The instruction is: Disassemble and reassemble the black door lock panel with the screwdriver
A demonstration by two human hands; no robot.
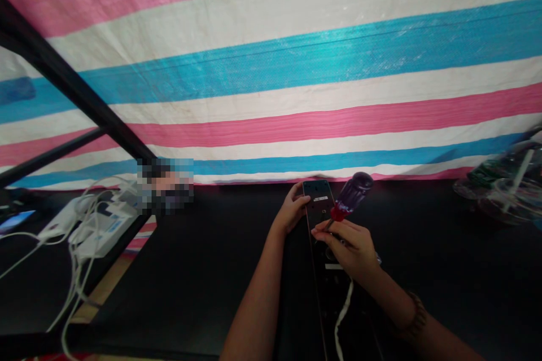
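A long dark panel with white labels lies lengthwise on the black table. Near its far end, my left hand holds its left edge, fingers wrapped against the side. Over the panel, my right hand pinches the shaft of a screwdriver with a clear purple handle and a red collar. The tool leans up to the right, its handle above my fingers; its tip is hidden or too small to make out. A white cable runs over the near part of the panel, below my right hand.
White power strips with tangled cables lie at the left, near a lit phone. A black metal frame slants there. Clear plastic cups and bags stand at the right. A striped sheet hangs behind the table.
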